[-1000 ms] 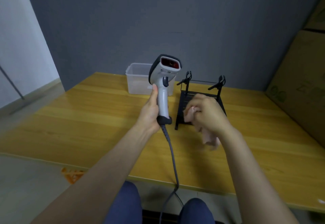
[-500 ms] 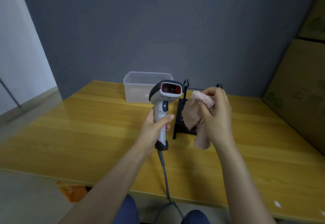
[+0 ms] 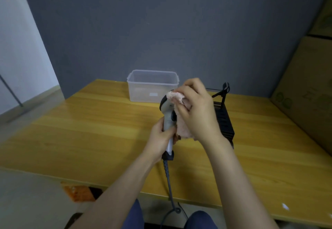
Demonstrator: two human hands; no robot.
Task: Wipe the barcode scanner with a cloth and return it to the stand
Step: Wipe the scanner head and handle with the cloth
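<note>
My left hand (image 3: 160, 138) grips the handle of the grey barcode scanner (image 3: 168, 113), which stands upright above the wooden table (image 3: 89, 129). Its grey cable (image 3: 168, 180) hangs down past the table's front edge. My right hand (image 3: 195, 110) holds a pink cloth (image 3: 181, 120) pressed over the scanner's head and front, hiding its window. The black stand (image 3: 224, 119) sits on the table just behind and right of my right hand, partly hidden by it.
A clear plastic box (image 3: 152, 85) stands at the back of the table, left of the stand. Cardboard boxes (image 3: 309, 93) line the right side. A grey wall rises behind. My knees (image 3: 197, 219) show below the table edge.
My right hand has brought the cloth left onto the scanner's head, covering its window. The scanner has stayed upright in my left hand.
</note>
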